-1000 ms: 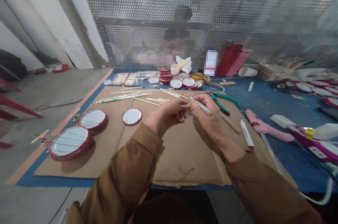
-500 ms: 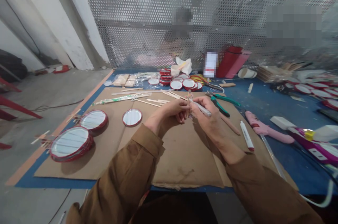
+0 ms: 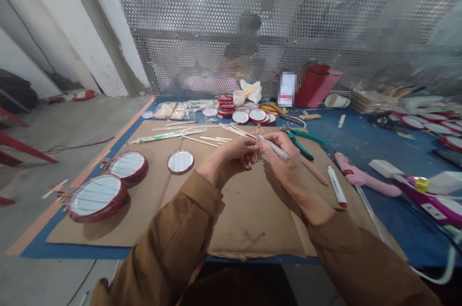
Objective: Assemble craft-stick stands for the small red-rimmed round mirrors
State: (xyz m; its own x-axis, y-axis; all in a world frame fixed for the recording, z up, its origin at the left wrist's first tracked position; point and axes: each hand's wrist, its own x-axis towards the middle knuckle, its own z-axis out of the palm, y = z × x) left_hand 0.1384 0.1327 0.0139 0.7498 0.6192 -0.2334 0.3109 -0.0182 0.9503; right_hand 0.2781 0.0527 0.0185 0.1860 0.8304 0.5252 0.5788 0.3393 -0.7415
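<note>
My left hand pinches a small wooden stick upright, near the middle of the cardboard sheet. My right hand is closed around a white marker; its tip points at the stick, but whether it touches is hidden by the fingers. Several loose wooden sticks lie just beyond my left hand. Past my right hand rest green-handled pliers. To the left is a round red-rimmed disc, with two red-rimmed banjo-like pieces farther left.
A capped white marker, a pink glue gun and a purple-and-white tool lie on the right. At the back are stacked red-rimmed discs, a phone and a red bottle before a perforated metal screen.
Almost nothing differs. My hands keep the same grip on the stick and the marker, and the view has shifted very slightly.
</note>
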